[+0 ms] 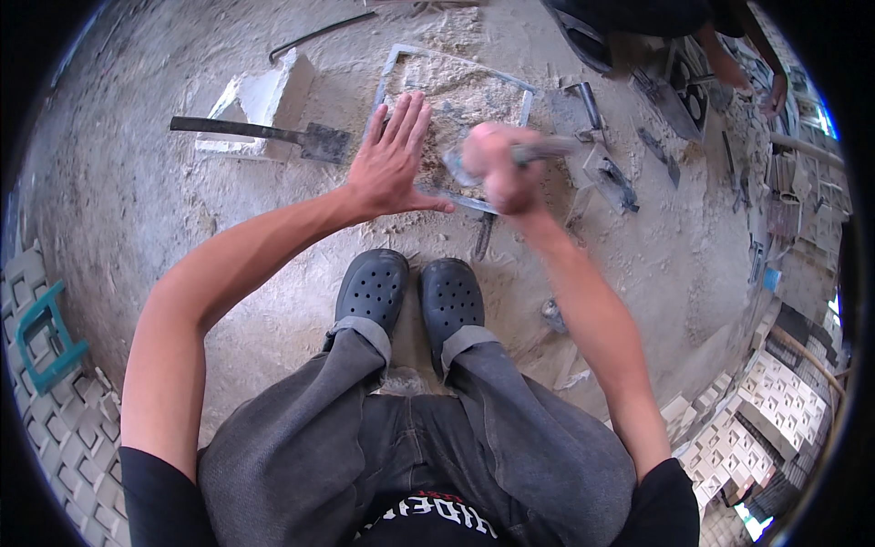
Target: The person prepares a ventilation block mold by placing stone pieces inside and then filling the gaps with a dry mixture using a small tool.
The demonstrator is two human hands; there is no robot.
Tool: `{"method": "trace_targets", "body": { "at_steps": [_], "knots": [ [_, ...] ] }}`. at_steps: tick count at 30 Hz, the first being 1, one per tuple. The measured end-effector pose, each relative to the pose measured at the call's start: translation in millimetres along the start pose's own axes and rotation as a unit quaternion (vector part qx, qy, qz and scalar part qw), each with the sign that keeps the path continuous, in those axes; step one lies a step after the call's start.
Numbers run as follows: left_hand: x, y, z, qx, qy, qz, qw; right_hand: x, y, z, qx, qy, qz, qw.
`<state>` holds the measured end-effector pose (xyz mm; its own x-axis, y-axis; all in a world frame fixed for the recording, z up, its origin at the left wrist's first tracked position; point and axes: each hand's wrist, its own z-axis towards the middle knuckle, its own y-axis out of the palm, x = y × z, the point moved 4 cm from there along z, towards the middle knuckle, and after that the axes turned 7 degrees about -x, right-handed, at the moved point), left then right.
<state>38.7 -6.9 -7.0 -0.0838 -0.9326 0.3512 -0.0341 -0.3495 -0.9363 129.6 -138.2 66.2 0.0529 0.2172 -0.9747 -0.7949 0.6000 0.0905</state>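
Observation:
My left hand (394,162) lies palm down with its fingers spread, at the left side of a thin rectangular metal frame (471,66). Crumbly pale sandy material (437,82) fills the frame, in a rough layer. Over the frame's near right part, my right hand (507,169) is closed round a hand tool (556,148). Motion smears that tool; a greyish shaft sticks out to the right, and its kind is unclear. Left of my left hand, a flat-bladed scraper (325,143) with a long dark handle rests across a white block (273,100).
A dark-handled trowel (590,108) and a small dark tool (620,187) lie right of the frame. Another person's hand (725,66) is at upper right, near more tools. Patterned pale blocks (784,401) are stacked at right. A teal plastic piece (46,337) lies far left.

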Motion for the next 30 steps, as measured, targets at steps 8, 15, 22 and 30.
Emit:
{"method": "trace_targets", "body": {
  "at_steps": [8, 15, 22, 30],
  "knots": [
    [-11.2, -7.4, -10.8, -0.006, -0.001, 0.001, 1.0, -42.6, 11.4, 22.5, 0.0, 0.003, 0.06, 0.998],
    [-16.6, -7.2, -9.3, -0.016, -0.005, 0.011, 1.0, 6.5, 11.1, 0.8, 0.042, 0.045, 0.023, 0.998],
    [-15.1, -4.0, 13.5, -0.023, -0.08, 0.014, 0.996, -49.0, -6.6, 13.4, 0.062, -0.037, 0.098, 0.993],
    [-29.9, -9.4, 0.4, -0.042, 0.003, 0.035, 0.999, -41.9, 7.6, -2.1, 0.012, -0.026, 0.087, 0.996]
  ]
}}
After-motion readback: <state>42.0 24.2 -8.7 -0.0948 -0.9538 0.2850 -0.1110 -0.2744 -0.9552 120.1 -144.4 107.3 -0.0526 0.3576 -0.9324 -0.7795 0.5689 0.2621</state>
